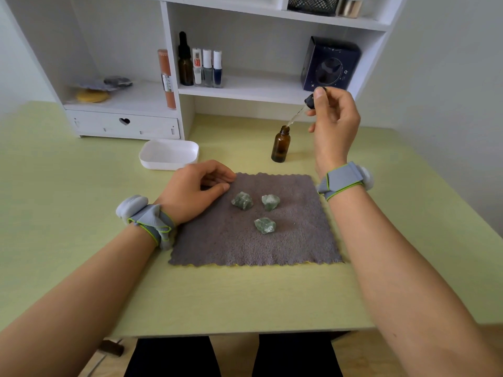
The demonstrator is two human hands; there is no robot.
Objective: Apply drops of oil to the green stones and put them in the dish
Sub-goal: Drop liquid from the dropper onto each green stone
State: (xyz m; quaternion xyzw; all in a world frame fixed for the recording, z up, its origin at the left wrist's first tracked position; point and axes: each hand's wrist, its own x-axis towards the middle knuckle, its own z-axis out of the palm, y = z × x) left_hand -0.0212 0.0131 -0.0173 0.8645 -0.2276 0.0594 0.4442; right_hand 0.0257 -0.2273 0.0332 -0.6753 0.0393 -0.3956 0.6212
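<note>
Right hand (pixel 333 126) pinches black-bulbed glass dropper (pixel 302 108) w/ fingertips; tip just over brown glass oil bottle (pixel 281 144). Left hand (pixel 194 191) loosely curled, empty, beside three rough green stones (pixel 242 200): prob. hard, light, slippery once oiled; grip by sides.

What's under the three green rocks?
A fuzzy grey cloth lies under all three green stones, spread on the yellow-green table. The cloth hides the tabletop beneath it, and the stones hide the bits of cloth they sit on.
</note>
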